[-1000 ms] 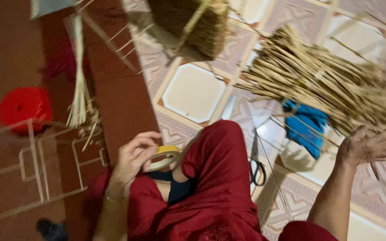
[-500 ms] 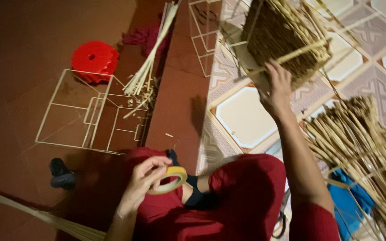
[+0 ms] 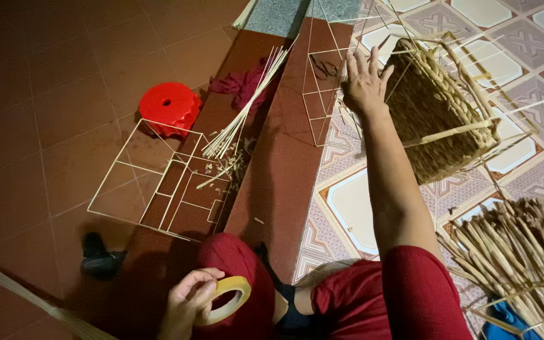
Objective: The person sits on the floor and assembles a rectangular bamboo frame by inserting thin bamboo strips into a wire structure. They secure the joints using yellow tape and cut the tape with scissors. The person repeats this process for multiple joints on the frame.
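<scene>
Tiled floor (image 3: 45,82), red stool (image 3: 170,107), woven basket (image 3: 439,119)

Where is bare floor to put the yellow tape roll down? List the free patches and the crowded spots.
Free: the dark red tiles left of the round red plastic stool; the patterned tile between the raised red step and the right arm. Crowded: the white stick frame with loose sticks, the woven straw basket by the right hand, the reed bundle.

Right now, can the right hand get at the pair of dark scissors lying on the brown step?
Probably yes: the right hand is stretched out flat beside the scissors, fingers spread and empty. Only the thin white stick frame stands around them, with open gaps.
</scene>
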